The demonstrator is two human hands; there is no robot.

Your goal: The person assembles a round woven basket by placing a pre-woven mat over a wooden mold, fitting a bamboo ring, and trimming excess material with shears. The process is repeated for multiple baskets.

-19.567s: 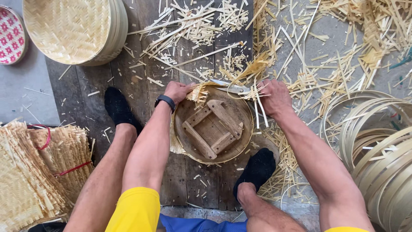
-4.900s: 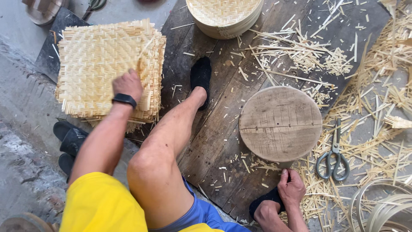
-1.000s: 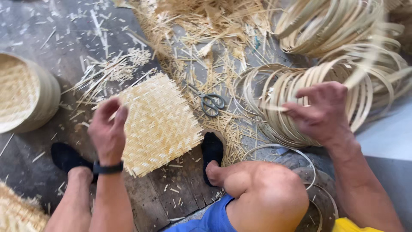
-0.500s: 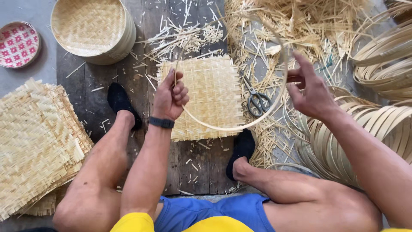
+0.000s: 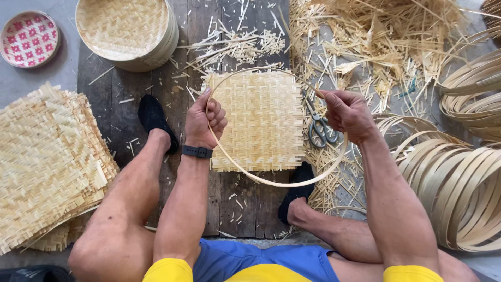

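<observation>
A thin bamboo hoop (image 5: 271, 183) hangs level above a square woven bamboo mat (image 5: 258, 120) that lies on the dark wooden board (image 5: 240, 203). My left hand (image 5: 206, 117) grips the hoop's left side, a black band on its wrist. My right hand (image 5: 347, 115) grips the hoop's right side. The mat shows through the ring. Scissors (image 5: 318, 128) lie just right of the mat, under my right hand.
A stack of woven mats (image 5: 47, 162) lies at the left. Finished round trays (image 5: 128, 28) sit at the top, beside a red patterned dish (image 5: 28, 39). Piled bamboo hoops (image 5: 459, 188) fill the right. Strip offcuts (image 5: 376, 36) litter the top right. My feet flank the mat.
Both hands have brought the hoop lower and centred it over the mat. The view has tilted a little; the mat stays on the board.
</observation>
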